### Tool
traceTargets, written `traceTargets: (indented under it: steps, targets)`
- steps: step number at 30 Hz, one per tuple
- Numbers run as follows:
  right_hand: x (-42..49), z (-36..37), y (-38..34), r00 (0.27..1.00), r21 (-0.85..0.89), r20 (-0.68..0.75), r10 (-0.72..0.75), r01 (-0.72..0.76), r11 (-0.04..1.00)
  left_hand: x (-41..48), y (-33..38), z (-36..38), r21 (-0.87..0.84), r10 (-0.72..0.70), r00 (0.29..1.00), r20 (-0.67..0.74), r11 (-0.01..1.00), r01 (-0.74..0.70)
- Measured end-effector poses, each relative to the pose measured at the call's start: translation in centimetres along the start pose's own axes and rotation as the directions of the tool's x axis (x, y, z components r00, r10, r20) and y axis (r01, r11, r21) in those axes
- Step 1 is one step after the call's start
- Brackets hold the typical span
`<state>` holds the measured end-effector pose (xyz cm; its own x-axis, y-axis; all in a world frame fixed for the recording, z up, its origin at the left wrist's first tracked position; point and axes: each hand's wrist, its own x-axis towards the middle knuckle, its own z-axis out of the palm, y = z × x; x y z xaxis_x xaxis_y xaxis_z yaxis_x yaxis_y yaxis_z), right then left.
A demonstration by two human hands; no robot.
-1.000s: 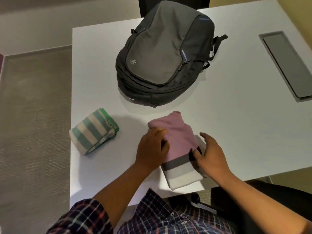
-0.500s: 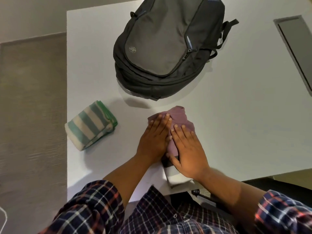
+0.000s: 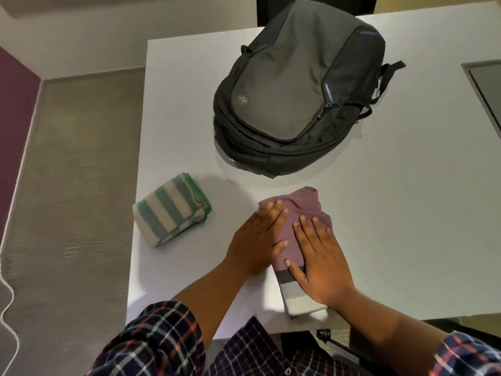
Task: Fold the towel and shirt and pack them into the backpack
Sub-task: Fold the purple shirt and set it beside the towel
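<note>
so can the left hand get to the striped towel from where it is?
Probably yes. The left hand lies flat on the folded shirt, and only bare table separates it from the striped towel on its left.

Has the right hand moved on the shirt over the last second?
Yes. The right hand went from gripping the shirt's near right edge to lying flat on top, toward the backpack.

You are looking down on a white table [image 3: 406, 213] with a grey rectangular panel [image 3: 488, 90] set flush into its top at the right edge of view. To your left lies grey-brown carpet [image 3: 67, 185], where a thin white cable [image 3: 8, 308] loops. A pale wall [image 3: 108, 36] runs behind, meeting a purple wall [image 3: 13, 118] at far left. A dark chair back [image 3: 271, 9] stands beyond the table.
</note>
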<state>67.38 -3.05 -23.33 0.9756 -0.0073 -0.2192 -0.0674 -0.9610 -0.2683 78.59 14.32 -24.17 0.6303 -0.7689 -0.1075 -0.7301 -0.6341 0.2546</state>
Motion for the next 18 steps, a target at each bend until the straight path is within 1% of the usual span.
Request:
traceTargets:
  steps: [3, 5, 8, 9, 10, 12, 14, 16, 18]
  targets:
    - [-0.1, 0.1, 0.0, 1.0, -0.02, -0.007, 0.005, -0.005, 1.0, -3.7, -2.1, -0.8, 0.057, -0.059, 0.996, -0.062, 0.996, 0.063]
    - [-0.1, 0.0, -0.1, 1.0, -0.022, -0.02, 0.0, -0.001, 1.0, -6.4, -4.2, -1.4, 0.065, -0.129, 0.987, -0.094, 0.989, 0.135]
    - [-0.1, -0.2, -0.3, 0.999, -0.015, -0.049, -0.01, 0.009, 1.0, -9.6, -8.1, -2.9, 0.009, -0.284, 0.939, -0.192, 0.957, 0.291]
    - [-0.1, -0.3, -0.3, 0.998, -0.018, -0.056, -0.011, 0.01, 1.0, -10.4, -9.5, -3.4, 0.0, -0.315, 0.921, -0.228, 0.946, 0.323]
    - [0.0, -0.3, -0.4, 0.998, -0.025, -0.06, -0.013, 0.011, 1.0, -11.0, -11.0, -3.7, 0.002, -0.324, 0.911, -0.255, 0.942, 0.336]
    - [0.1, -0.2, -0.4, 0.998, -0.04, -0.063, -0.014, 0.011, 0.999, -11.7, -14.1, -4.0, 0.041, -0.305, 0.913, -0.27, 0.944, 0.328]
    - [0.1, -0.1, -0.4, 0.998, -0.045, -0.056, 0.0, -0.003, 0.999, -11.7, -17.2, -4.3, 0.132, -0.256, 0.948, -0.191, 0.95, 0.283]
    - [0.1, 0.1, -0.4, 0.999, -0.055, -0.046, 0.008, -0.011, 0.998, -11.1, -20.3, -4.7, 0.235, -0.17, 0.984, -0.053, 0.956, 0.178]
    - [0.1, 0.2, -0.5, 0.999, -0.062, -0.041, 0.012, -0.014, 0.998, -9.9, -22.2, -5.0, 0.266, -0.134, 0.989, 0.059, 0.957, 0.114]
